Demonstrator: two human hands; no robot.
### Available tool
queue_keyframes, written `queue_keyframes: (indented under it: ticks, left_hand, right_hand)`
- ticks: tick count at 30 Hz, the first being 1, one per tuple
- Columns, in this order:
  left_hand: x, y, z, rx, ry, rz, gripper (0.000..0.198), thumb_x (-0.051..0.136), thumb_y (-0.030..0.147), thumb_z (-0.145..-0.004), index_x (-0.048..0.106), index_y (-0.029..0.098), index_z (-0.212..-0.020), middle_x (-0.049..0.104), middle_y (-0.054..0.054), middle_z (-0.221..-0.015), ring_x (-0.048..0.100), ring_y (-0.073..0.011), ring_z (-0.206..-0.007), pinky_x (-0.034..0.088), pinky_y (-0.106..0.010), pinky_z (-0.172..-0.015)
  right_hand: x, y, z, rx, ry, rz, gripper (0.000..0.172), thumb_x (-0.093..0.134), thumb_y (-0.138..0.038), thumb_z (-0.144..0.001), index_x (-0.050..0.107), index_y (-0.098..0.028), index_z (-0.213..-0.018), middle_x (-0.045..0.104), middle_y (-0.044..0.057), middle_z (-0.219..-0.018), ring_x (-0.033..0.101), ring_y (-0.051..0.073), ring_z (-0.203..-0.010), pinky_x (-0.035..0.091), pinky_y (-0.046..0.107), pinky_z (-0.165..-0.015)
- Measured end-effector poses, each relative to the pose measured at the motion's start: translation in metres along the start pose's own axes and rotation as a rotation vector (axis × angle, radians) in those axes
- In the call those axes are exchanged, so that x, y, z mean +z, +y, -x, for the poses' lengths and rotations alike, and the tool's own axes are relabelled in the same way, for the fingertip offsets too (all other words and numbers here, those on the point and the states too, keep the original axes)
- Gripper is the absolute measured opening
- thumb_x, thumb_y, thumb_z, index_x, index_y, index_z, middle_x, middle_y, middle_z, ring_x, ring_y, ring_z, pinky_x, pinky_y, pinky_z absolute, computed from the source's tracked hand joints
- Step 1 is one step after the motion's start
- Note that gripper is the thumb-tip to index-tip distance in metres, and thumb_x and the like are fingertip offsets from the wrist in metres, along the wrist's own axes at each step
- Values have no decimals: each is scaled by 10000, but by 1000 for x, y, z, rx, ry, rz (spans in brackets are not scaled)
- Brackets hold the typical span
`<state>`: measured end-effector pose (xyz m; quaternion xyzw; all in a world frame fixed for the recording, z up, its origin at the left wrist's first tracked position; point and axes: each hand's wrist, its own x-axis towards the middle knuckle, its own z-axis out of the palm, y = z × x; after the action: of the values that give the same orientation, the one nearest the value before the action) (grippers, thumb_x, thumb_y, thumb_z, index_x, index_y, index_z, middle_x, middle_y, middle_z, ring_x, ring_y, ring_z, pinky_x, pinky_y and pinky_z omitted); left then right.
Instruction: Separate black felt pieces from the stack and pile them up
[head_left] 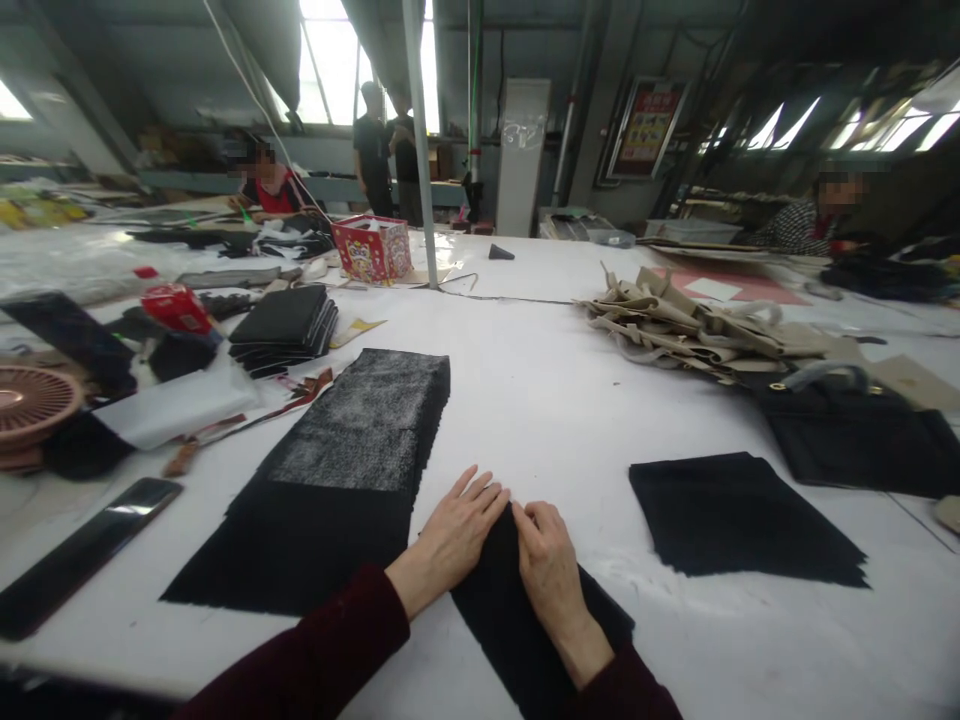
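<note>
A black fabric piece (499, 600) lies on the white table in front of me, its far end between my hands. My left hand (461, 525) rests flat on its left far corner, fingers stretched out. My right hand (551, 560) has its fingers curled and pinches the far edge of the fabric; the fingertips are partly hidden. Left of my hands lies a tall stack of black fabric pieces (330, 545), with a speckled grey patch (356, 425) on its far part. A lower stack of black pieces (739, 515) lies to the right.
A dark phone-like slab (90, 550) and a pink fan (34, 405) are at left, near a folded black stack (281, 320). Beige strips (697, 325) and a black bag piece (862, 430) lie at right. A pole (421, 150) rises beside a red box (371, 248). People work beyond.
</note>
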<state>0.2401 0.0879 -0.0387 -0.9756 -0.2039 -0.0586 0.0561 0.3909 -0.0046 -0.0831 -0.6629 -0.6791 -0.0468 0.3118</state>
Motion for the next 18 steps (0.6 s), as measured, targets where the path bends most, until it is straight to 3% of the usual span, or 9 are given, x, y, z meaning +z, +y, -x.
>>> queue_keyframes:
  ticks: [13, 18]
  left_hand:
    - [0, 7, 1, 1, -1, 59, 504, 459, 119, -900, 425, 160, -1401, 554, -74, -1296, 417, -216, -1302, 135, -397, -1204]
    - [-2, 10, 1, 11, -23, 66, 545, 486, 92, -882, 427, 232, -1405, 519, -58, -1339, 399, -220, -1319, 152, -419, -1198]
  right_hand:
    - [-14, 4, 19, -23, 4, 67, 312, 390, -71, -969, 571, -140, -1213, 542, 87, -936, 507, 226, -890, 454, 370, -789]
    - [-18, 4, 23, -7, -30, 104, 302, 421, -53, -954, 581, -120, -1201, 542, 85, -937, 499, 227, -894, 446, 368, -801]
